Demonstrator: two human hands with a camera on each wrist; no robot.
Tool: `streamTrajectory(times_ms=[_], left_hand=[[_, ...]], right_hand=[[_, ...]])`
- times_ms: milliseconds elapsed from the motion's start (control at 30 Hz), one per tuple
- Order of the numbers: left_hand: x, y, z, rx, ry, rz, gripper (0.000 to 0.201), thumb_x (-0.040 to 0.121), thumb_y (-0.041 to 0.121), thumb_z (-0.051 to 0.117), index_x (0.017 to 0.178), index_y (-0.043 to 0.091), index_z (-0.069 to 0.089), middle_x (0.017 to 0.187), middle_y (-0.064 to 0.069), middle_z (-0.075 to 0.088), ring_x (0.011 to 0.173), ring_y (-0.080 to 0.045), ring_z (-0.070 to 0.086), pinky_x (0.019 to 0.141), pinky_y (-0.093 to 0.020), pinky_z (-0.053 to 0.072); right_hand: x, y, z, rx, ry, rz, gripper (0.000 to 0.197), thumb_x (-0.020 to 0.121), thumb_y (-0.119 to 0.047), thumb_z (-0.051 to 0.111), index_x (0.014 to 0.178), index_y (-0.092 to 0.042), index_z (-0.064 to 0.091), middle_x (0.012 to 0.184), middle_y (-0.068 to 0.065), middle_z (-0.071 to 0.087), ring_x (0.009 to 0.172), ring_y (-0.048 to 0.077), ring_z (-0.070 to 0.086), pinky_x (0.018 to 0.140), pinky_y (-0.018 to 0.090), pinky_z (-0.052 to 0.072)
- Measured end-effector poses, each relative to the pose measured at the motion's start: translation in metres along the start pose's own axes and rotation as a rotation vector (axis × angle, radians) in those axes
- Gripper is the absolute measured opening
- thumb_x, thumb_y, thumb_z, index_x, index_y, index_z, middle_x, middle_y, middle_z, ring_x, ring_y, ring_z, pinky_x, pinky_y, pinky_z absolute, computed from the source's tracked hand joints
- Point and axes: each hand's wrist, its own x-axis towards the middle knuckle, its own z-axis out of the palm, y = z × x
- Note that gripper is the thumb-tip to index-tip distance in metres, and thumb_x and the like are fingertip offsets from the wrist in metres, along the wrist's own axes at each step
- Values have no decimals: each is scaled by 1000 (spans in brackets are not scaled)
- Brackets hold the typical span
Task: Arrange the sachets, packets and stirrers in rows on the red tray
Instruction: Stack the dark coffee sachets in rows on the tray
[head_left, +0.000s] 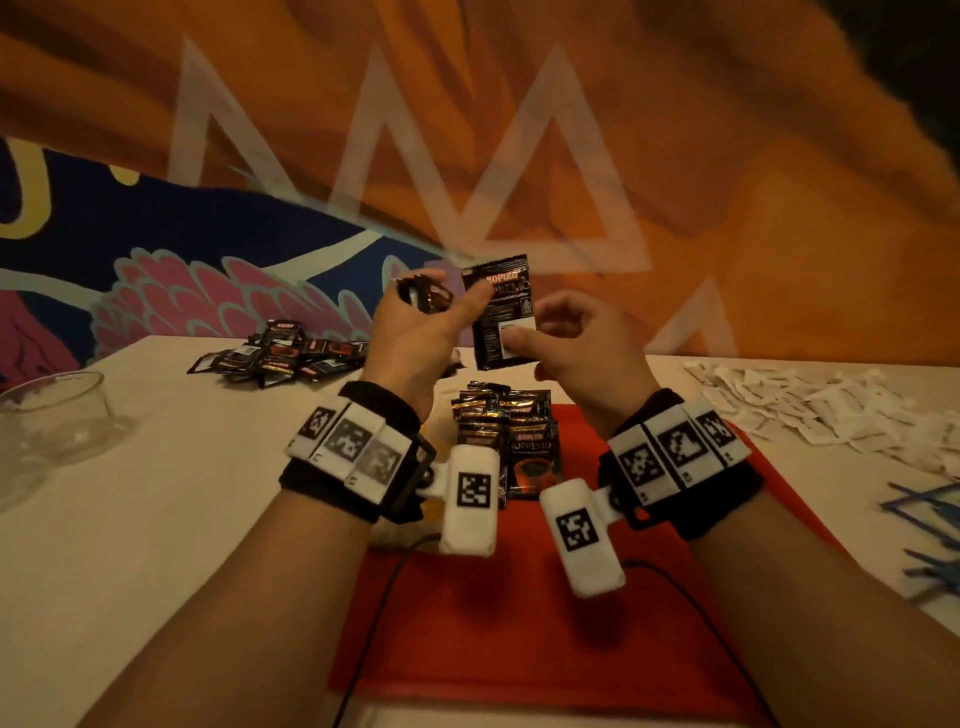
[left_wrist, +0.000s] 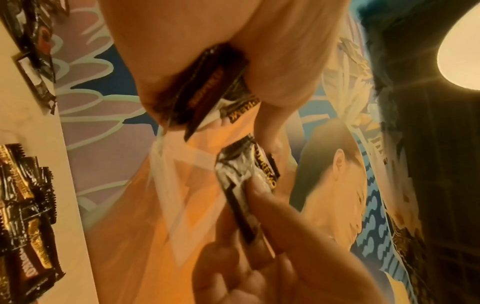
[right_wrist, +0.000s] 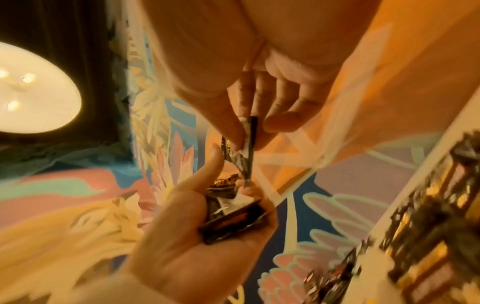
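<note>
Both hands are raised above the red tray (head_left: 519, 634). My left hand (head_left: 441, 304) grips a small bundle of dark coffee sachets (head_left: 427, 296) in its curled fingers, also seen in the left wrist view as the bundle (left_wrist: 207, 90) and in the right wrist view (right_wrist: 233, 218). My right hand (head_left: 524, 338) pinches one black coffee sachet (head_left: 501, 312) by its lower edge, held upright between the hands; the left thumb touches its upper left side. The pinched sachet (right_wrist: 246, 144) shows edge-on. Several more coffee sachets (head_left: 506, 431) lie overlapped at the tray's far end.
A loose pile of dark sachets (head_left: 280, 353) lies at the back left of the white table (head_left: 182, 519). White sachets (head_left: 810, 405) are heaped at the right, with blue stirrers (head_left: 924, 519) nearer. A glass bowl (head_left: 57, 415) stands at the left edge.
</note>
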Motion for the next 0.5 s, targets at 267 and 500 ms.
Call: streamTrajectory(times_ms=[267, 500], left_hand=[[-13, 4, 17, 6, 52, 163, 56, 66, 45, 87, 108, 27, 54, 107, -7, 68, 95, -22, 70, 83, -45, 59], [-2, 5, 6, -83, 81, 145, 43, 84, -6, 68, 115, 21, 54, 110, -7, 63, 105, -28, 68, 80, -43, 61]], right_hand=[[-7, -2, 3, -470, 159, -498, 18, 78, -4, 70, 90, -16, 66, 79, -6, 61, 70, 8, 55, 64, 8, 39], [-12, -4, -1, -463, 37, -401, 19, 77, -33, 82, 89, -24, 71, 96, -8, 60, 78, -2, 52, 66, 4, 39]])
